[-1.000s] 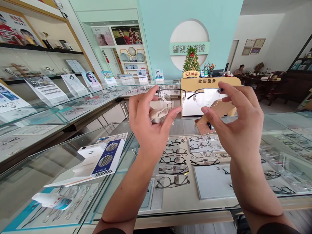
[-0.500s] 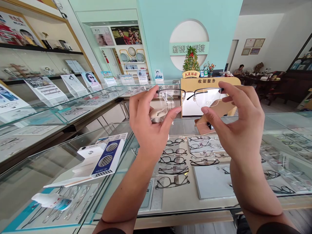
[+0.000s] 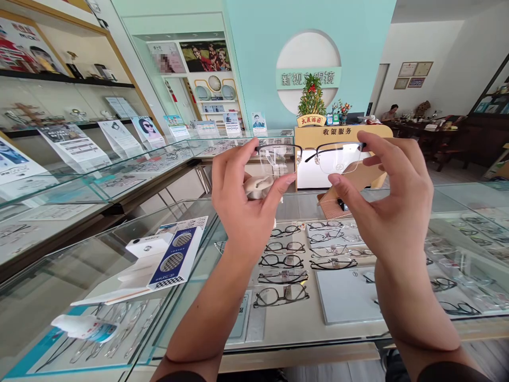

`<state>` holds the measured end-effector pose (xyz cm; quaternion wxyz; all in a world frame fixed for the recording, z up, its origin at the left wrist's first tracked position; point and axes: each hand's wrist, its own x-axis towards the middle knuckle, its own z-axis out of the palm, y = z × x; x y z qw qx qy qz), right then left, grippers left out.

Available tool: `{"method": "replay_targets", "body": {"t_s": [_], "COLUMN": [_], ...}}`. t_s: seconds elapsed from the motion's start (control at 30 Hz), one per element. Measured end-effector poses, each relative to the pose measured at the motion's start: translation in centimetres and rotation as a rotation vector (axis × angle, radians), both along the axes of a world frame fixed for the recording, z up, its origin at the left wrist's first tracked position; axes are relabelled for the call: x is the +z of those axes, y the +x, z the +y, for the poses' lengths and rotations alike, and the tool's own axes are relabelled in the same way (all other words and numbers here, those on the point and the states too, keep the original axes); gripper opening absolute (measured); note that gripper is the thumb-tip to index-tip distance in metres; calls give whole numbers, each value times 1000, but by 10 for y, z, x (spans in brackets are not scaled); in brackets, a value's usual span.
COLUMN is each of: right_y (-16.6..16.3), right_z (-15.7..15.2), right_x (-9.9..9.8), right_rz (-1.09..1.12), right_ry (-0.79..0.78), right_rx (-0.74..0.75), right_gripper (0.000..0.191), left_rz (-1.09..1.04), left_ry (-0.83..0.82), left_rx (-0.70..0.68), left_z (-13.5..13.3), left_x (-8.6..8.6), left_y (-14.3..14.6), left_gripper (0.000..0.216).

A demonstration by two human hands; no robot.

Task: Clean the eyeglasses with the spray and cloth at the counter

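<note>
A pair of half-rim eyeglasses (image 3: 309,154) with a dark upper rim is held up at chest height over the glass counter. My left hand (image 3: 244,196) pinches its left end between thumb and fingers. Tucked in that same hand is a pale, crumpled cloth (image 3: 257,187). At the other end, my right hand (image 3: 393,191) grips the frame's right corner, thumb near the lower lens edge. Both lenses face me, and a small mark shows on the right one. Below my hands, rows of eyeglasses (image 3: 281,261) lie inside the glass case.
On the counter at left stand a white spray bottle (image 3: 85,328) and an opened white and blue box (image 3: 175,260). A wooden stand (image 3: 332,207) is beyond my hands. Farther back are a cashier desk (image 3: 382,135) and a seated person (image 3: 391,113).
The eyeglasses have tilted very slightly, their right end shifting a little. Both hands keep the same grip.
</note>
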<state>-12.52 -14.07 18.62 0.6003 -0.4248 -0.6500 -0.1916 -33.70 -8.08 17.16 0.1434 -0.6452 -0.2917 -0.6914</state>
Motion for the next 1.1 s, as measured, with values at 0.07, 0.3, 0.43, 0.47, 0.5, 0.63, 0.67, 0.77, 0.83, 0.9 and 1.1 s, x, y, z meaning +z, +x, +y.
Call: {"method": "replay_targets", "body": {"t_s": [0.07,0.3,0.43,0.47,0.5,0.63,0.67,0.77,0.83,0.9,1.1], "right_y": [0,-4,-6,-6,-7,-8,-8,-6,-4,-1,7], "right_z": [0,-2,-1,1,2,9,10,14,15,17,24], "right_x": [0,0,-1,-1,-1,-1,0,2,2,2,-1], "right_rz": [1,2,17,27,47,242,295,372,379,381,320], "right_ry": [4,32,43,40,36,16,11,3,-10,-31,-84], "right_rx": [1,6,59,96,142,353,394,464,485,520,531], "right_gripper": [52,50,50,48,45,28,24,19,16,15,23], "left_rz": [0,-13,-25,-32,-40,-66,-71,-80,-83,-80,-49], "left_ry": [-23,-59,-21,-2,20,68,68,38,17,16,70], "left_rx": [10,4,-11,-3,10,46,40,14,-2,-36,-180], "left_z": [0,4,16,20,23,29,29,26,26,28,33], "left_x": [0,-3,-8,-10,-11,-14,-14,-14,-15,-16,-11], "left_y": [0,0,0,0,0,-1,-1,0,0,0,-1], "left_gripper": [59,60,63,65,67,70,70,71,73,74,72]}}
